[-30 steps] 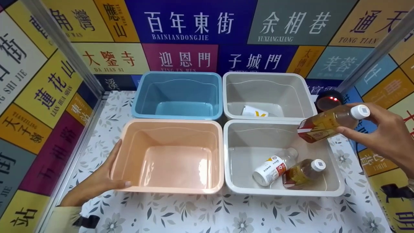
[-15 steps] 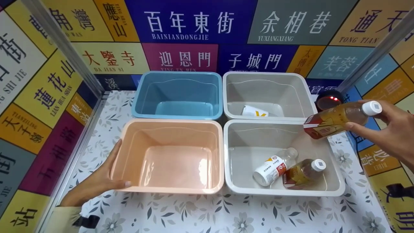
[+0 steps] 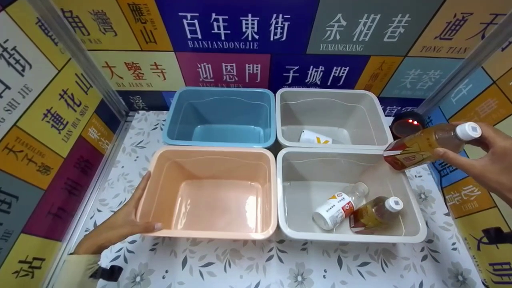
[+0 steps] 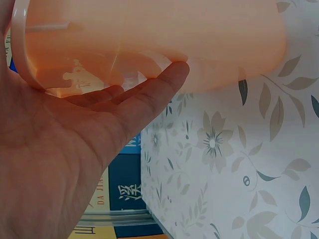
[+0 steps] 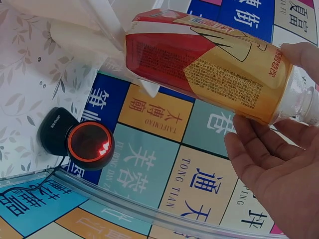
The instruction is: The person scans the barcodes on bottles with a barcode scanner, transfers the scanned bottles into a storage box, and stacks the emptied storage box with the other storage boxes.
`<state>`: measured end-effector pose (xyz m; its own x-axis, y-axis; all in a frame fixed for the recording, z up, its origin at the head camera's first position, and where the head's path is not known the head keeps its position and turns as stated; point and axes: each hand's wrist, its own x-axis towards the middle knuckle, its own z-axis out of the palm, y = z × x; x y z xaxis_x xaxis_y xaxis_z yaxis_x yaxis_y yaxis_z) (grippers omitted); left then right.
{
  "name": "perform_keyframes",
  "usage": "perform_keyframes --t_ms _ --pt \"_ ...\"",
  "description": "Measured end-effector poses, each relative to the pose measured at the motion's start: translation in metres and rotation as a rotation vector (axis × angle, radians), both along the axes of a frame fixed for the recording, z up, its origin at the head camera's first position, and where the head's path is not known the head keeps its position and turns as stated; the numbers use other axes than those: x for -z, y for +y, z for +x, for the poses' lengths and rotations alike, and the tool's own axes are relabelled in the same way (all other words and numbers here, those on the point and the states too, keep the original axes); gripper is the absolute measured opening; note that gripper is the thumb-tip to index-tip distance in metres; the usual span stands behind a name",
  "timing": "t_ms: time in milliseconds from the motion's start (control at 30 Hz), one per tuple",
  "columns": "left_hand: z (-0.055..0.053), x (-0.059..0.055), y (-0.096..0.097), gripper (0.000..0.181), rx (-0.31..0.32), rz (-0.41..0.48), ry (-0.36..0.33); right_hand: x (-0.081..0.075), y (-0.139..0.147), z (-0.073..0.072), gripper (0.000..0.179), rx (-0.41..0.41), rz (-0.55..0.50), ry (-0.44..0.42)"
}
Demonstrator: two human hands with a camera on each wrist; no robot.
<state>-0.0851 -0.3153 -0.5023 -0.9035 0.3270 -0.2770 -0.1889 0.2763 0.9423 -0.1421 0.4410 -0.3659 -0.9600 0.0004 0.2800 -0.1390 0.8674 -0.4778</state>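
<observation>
My right hand (image 3: 490, 160) grips a plastic drink bottle (image 3: 420, 148) near its white-capped end, thumb in front and fingers behind. The bottle lies tilted over the right rim of the front grey bin (image 3: 304, 236), its base pointing left; in the right wrist view its red and gold label (image 5: 204, 69) faces the camera. Inside that bin lie a similar bottle (image 3: 370, 216) and a clear bottle with a white label (image 3: 338, 212). My left hand (image 3: 124, 220) holds the left front corner of the peach bin (image 3: 212, 234), thumb on its rim, fingers along the outer wall (image 4: 234, 45).
Behind stand a blue bin (image 3: 220, 116) and another grey bin (image 3: 332, 108) with a white item (image 3: 316, 137) in it. A black scanner with red lights (image 3: 408, 124) stands beside the grey bins. Printed panels (image 3: 240, 24) wall in the flower-patterned table (image 3: 248, 264).
My right hand has moved right and slightly up with the bottle, from above the front grey bin to its right rim. The left hand and the bins have stayed in place.
</observation>
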Motion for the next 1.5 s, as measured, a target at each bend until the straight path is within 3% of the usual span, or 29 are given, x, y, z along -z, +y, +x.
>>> perform_keyframes --t_ms 467,867,1133,1500 --pt "0.0 0.0 0.0 0.123 -0.008 -0.017 0.001 0.004 0.01 0.0 0.073 0.084 -0.023 0.006" --pt "0.0 0.0 0.001 0.125 -0.007 0.029 0.003 0.008 0.015 -0.005 0.071 0.138 -0.049 0.014" --pt "-0.002 0.0 0.0 0.124 0.009 0.002 0.027 0.015 0.022 -0.007 0.068 0.144 -0.04 0.074" --pt "-0.001 -0.001 0.0 0.123 0.019 0.028 0.02 0.019 0.024 -0.008 0.071 0.185 -0.042 0.027"
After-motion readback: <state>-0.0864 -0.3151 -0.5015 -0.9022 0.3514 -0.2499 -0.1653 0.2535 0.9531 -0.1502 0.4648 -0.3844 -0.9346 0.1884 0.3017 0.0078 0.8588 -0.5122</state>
